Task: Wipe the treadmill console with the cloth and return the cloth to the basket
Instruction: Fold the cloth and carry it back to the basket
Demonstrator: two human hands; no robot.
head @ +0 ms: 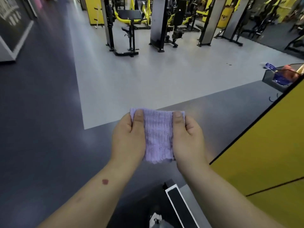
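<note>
Across the top of the frame stand black and yellow weight machines (131,27) on a pale grey floor (148,76), which gives way to darker flooring on the left and across the middle. At the right edge, a little above mid-height, a dark mesh basket (269,77) holds blue and orange items, and a blue scrap (269,65) lies on the pale floor just beyond it. A large yellow panel (263,145) with black edging fills the lower right, between the hands and the basket. In the centre, a lilac ribbed cloth (158,137) is held flat in the air, well apart from the basket. The left hand (128,139) pinches its left edge, thumb on top and fingers curled under; the right hand (189,139) pinches the right edge the same way. Both forearms reach up from the bottom corners, with the thumbs pointing away from the camera.
</note>
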